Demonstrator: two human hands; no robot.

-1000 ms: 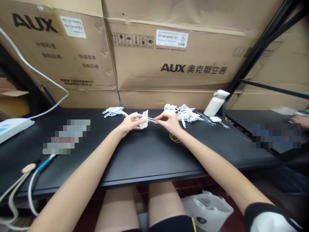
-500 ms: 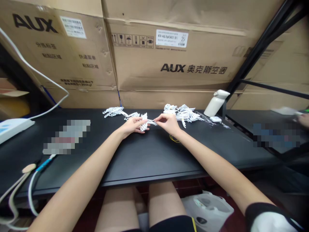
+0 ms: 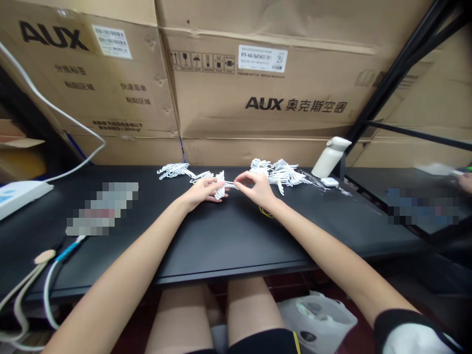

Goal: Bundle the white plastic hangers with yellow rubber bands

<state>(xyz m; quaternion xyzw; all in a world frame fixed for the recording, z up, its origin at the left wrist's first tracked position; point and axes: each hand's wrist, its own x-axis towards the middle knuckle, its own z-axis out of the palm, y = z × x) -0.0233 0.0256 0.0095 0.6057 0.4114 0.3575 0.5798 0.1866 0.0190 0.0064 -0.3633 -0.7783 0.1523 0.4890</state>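
My left hand (image 3: 201, 193) is closed around a bundle of thin white hooks (image 3: 220, 189), held just above the black table. With thumb and forefinger pinched, my right hand (image 3: 258, 191) grips the thin ends that stick out of the bundle's right side. Two rows of similar white pieces (image 3: 174, 170) lie behind and left of my left hand, and a few more (image 3: 202, 176) lie right behind its fingers. A larger pile of white hooks (image 3: 285, 174) sits behind my right hand. Yellow rubber bands (image 3: 266, 212) lie under my right wrist, partly hidden.
Large cardboard boxes (image 3: 258, 118) stand along the back of the black table (image 3: 228, 246). A white bottle (image 3: 332, 157) and a small white case (image 3: 329, 182) are at the right. A blurred-out flat object (image 3: 103, 209), cables and a white power strip (image 3: 22, 196) occupy the left.
My right hand has shifted slightly left toward the bundle, and the thin ends between my hands look closer together. My left hand stays nearly in place.
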